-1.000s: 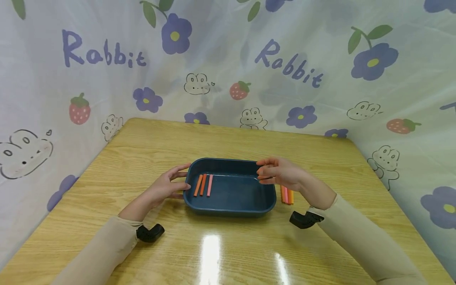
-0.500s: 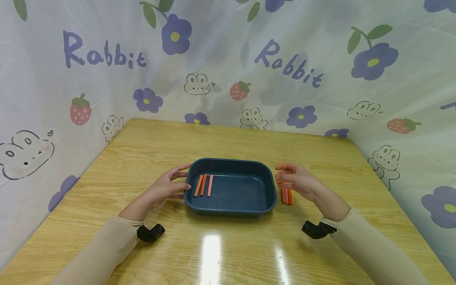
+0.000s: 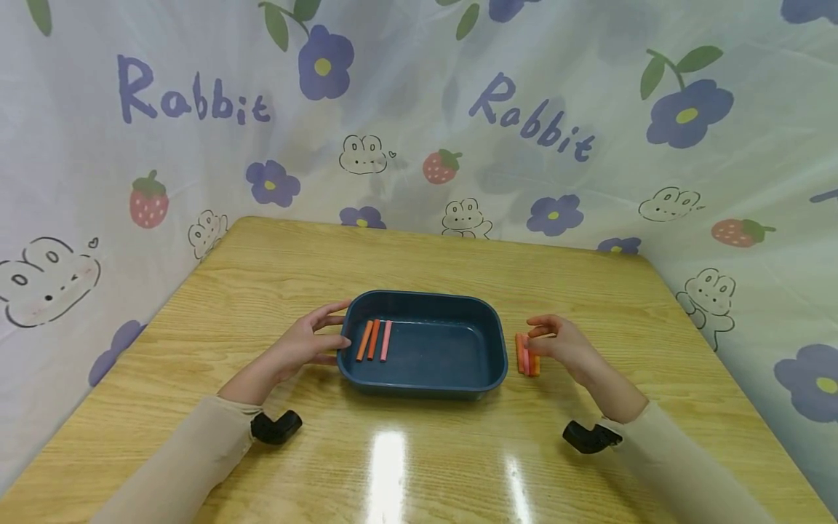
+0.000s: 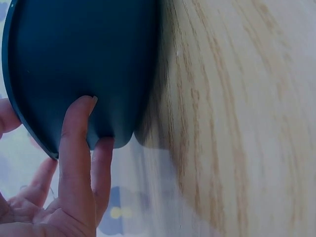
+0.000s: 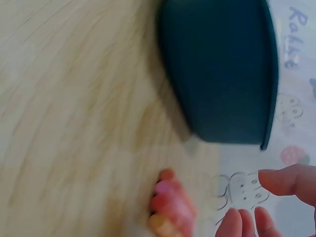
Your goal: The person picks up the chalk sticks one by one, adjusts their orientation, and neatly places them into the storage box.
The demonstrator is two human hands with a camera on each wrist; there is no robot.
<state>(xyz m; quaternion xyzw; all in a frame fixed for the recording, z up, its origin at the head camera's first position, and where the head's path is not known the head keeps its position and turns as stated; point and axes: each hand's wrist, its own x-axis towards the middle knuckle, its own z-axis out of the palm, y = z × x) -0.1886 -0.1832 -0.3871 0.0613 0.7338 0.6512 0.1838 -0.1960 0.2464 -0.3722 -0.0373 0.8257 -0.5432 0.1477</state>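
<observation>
Rabbit-print cloth (image 3: 406,87) backs a wood-grain bench (image 3: 275,262), with a dark blue tray (image 3: 432,356) near the centre of the head view. Three coloured sticks (image 3: 373,340) lie side by side towards the tray's left end; a bundle of sticks (image 3: 526,358) sits on the bench just right of it. The left grip (image 3: 303,340) is unclenched, fingers spread against the tray's left wall. The right grip (image 3: 563,346) hangs parted over the bundle, holding nothing visible. A hasty pinch could catch two sticks or roll neighbours away, since they lie so close; too firm a left-side push might slide the tray into them.
</observation>
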